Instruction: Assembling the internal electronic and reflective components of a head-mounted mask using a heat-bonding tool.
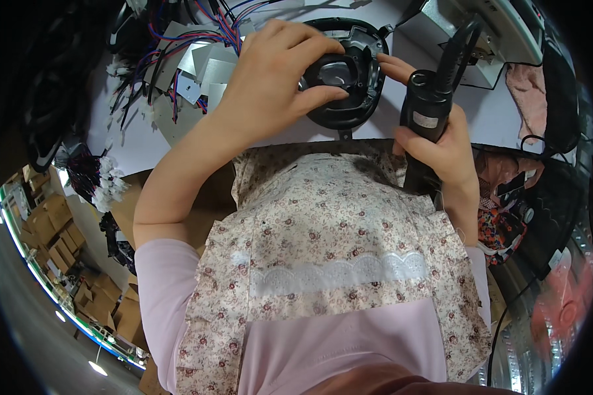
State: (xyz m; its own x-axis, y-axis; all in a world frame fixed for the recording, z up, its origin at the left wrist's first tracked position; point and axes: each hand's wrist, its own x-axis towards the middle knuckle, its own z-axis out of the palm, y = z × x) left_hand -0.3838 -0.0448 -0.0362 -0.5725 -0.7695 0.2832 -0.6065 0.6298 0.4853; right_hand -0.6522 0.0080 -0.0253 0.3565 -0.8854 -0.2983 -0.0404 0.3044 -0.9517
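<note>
A black round plastic housing lies on the white table in front of me, its inner parts showing. My left hand pinches a dark, rounded, glossy-faced part inside that housing between thumb and fingers. In my right hand is a black corded electric screwdriver, held upright just right of the housing. Fingertips of that hand reach past the tool to the housing's right rim. The tool's lower end is hidden.
Red, blue and black wires with white connectors spread over silvery plates at the far left. A boxy metal device stands far right, beside a pink cloth. More connector bundles hang off the table's left edge.
</note>
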